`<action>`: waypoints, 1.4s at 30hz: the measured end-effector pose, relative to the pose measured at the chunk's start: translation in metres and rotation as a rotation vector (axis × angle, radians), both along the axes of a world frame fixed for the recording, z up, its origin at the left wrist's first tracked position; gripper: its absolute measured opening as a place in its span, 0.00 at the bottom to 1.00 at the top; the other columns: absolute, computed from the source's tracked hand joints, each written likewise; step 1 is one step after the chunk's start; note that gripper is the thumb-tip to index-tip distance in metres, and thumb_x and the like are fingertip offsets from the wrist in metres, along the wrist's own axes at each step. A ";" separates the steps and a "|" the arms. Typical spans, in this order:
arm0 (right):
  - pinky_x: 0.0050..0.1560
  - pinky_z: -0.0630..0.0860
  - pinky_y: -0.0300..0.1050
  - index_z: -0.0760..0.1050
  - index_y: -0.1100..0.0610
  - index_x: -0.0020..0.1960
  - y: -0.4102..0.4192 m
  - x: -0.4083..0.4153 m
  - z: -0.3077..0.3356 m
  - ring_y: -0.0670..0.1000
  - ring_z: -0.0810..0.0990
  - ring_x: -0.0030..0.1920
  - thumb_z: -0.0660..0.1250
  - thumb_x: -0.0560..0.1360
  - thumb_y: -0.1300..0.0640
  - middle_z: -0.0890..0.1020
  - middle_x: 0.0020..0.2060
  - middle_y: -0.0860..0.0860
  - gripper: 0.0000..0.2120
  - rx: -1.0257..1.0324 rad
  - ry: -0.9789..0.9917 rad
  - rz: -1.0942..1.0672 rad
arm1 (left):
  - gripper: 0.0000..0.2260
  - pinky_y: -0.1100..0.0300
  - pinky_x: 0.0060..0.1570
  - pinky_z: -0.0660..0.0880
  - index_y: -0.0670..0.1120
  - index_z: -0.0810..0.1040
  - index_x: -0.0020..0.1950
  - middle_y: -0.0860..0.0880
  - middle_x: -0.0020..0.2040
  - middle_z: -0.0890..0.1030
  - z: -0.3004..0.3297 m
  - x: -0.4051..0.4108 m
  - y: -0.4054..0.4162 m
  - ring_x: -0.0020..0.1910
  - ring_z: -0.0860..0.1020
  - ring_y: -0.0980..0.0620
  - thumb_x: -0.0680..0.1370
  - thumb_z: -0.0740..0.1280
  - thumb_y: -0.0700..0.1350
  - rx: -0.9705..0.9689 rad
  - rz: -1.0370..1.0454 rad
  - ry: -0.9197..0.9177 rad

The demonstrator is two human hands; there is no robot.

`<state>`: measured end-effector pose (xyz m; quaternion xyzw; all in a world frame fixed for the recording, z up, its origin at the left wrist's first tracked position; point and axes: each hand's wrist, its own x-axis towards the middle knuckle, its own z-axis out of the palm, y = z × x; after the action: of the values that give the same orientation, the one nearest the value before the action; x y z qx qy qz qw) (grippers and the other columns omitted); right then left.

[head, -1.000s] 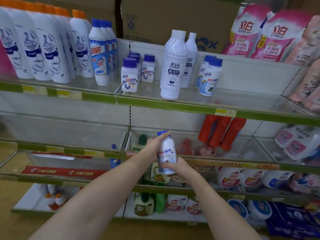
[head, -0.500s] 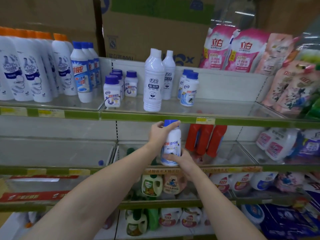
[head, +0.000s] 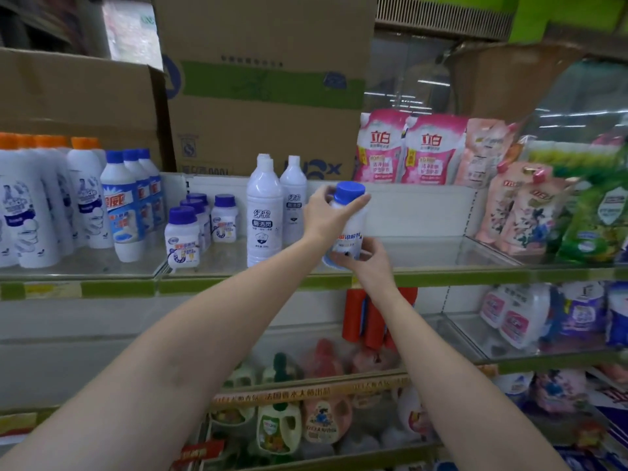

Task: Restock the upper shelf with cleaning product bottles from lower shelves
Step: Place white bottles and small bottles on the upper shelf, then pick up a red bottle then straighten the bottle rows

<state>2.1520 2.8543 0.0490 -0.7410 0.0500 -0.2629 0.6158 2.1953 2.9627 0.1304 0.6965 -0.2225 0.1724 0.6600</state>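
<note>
Holding a blue-capped bottle [head: 350, 229] over the upper shelf [head: 441, 278] front edge, the left hand [head: 324, 215] curls round its neck and the right hand [head: 368, 263] pinches its base; their grip hides most of the label. Beyond, tall white bottles [head: 264, 212] read 绿伞, and pink pouches [head: 413, 149] read 立白. Smaller print blurs.

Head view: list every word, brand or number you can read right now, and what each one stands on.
"立白": pink refill pouches behind the upper shelf.
"绿伞": tall white bottle on the upper shelf.
"威": blue-capped white bottle with a blue label; the rest of its label is cut off.
Small white blue-capped bottle held in the left hand and right hand: label too blurred.
Cardboard boxes: print too small.
</note>
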 end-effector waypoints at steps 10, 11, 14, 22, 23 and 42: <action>0.53 0.81 0.54 0.79 0.53 0.54 -0.038 0.038 -0.019 0.49 0.84 0.50 0.82 0.62 0.44 0.86 0.48 0.48 0.26 -0.231 0.098 -0.070 | 0.18 0.74 0.42 0.65 0.47 0.76 0.50 0.48 0.50 0.73 -0.034 0.047 -0.048 0.43 0.71 0.62 0.71 0.77 0.56 0.104 0.075 -0.014; 0.53 0.81 0.51 0.79 0.55 0.56 -0.038 0.039 -0.018 0.50 0.84 0.51 0.82 0.65 0.45 0.85 0.50 0.48 0.26 -0.243 0.115 -0.078 | 0.17 0.74 0.41 0.64 0.47 0.75 0.49 0.48 0.49 0.73 -0.033 0.052 -0.050 0.43 0.71 0.63 0.71 0.77 0.56 0.112 0.082 -0.008; 0.49 0.76 0.46 0.78 0.56 0.58 -0.043 0.049 -0.016 0.52 0.83 0.51 0.78 0.70 0.45 0.83 0.49 0.48 0.23 -0.322 0.187 -0.075 | 0.18 0.70 0.38 0.64 0.46 0.76 0.49 0.49 0.48 0.75 -0.031 0.073 -0.053 0.42 0.72 0.62 0.72 0.74 0.59 0.158 0.126 0.025; 0.44 0.71 0.48 0.73 0.59 0.58 -0.052 0.067 -0.019 0.62 0.81 0.55 0.72 0.75 0.44 0.83 0.54 0.58 0.21 -0.475 0.267 -0.118 | 0.20 0.57 0.43 0.71 0.47 0.73 0.49 0.50 0.48 0.75 -0.048 0.090 -0.071 0.44 0.75 0.54 0.74 0.71 0.62 0.236 0.206 0.006; 0.43 0.70 0.48 0.73 0.59 0.58 -0.053 0.068 -0.020 0.62 0.80 0.56 0.71 0.76 0.44 0.82 0.54 0.58 0.21 -0.493 0.264 -0.131 | 0.19 0.56 0.45 0.72 0.48 0.74 0.50 0.49 0.49 0.75 -0.048 0.091 -0.072 0.44 0.75 0.55 0.73 0.72 0.62 0.218 0.205 0.006; 0.46 0.71 0.51 0.70 0.56 0.59 -0.049 0.075 -0.033 0.62 0.80 0.55 0.68 0.77 0.39 0.83 0.54 0.57 0.23 -0.582 0.255 -0.139 | 0.18 0.49 0.58 0.76 0.62 0.74 0.46 0.47 0.52 0.80 -0.053 0.092 -0.070 0.52 0.78 0.50 0.66 0.69 0.72 0.095 0.201 0.096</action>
<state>2.2273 2.8050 0.0161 -0.9078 0.0999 -0.2127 0.3473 2.2869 2.8923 0.0777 0.7533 -0.1279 0.1933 0.6154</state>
